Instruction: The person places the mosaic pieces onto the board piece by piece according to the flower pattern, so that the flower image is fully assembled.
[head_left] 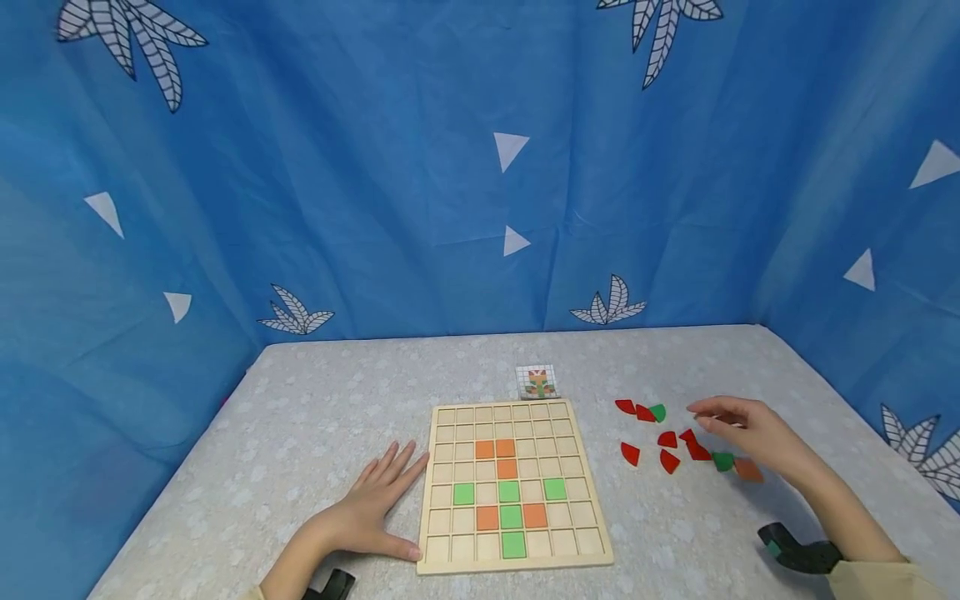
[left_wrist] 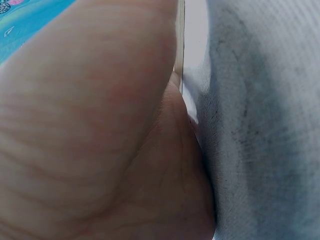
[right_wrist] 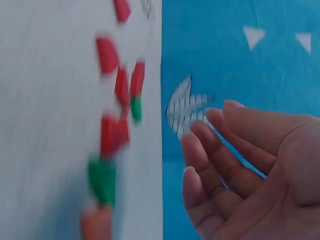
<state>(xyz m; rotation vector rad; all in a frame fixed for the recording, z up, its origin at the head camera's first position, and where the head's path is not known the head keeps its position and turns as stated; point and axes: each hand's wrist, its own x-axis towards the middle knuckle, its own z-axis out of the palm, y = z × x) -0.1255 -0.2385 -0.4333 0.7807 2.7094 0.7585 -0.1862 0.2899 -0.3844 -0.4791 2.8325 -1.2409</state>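
Note:
A light wooden grid board [head_left: 562, 417] lies on the table with several orange tiles [head_left: 484, 450] and green tiles [head_left: 554, 489] in its squares. My left hand [head_left: 367, 508] rests spread beside it, fingertips and thumb at the board's left edge. In the left wrist view, that hand [left_wrist: 90, 110] fills much of the picture. Above the loose pieces on the right hovers my right hand [head_left: 757, 429], fingers loosely bent. The right wrist view shows this hand [right_wrist: 240, 165] with nothing between thumb and fingers. Below it are red quarter-round pieces [head_left: 670, 461], a green piece [head_left: 723, 461] and an orange piece [head_left: 747, 470].
A small pattern card [head_left: 537, 382] stands at the board's far edge. More red pieces [head_left: 630, 453] and another green piece [head_left: 657, 412] lie between the board and my right hand. A blue curtain [head_left: 420, 208] closes off the back and sides of the pale table [head_left: 315, 400].

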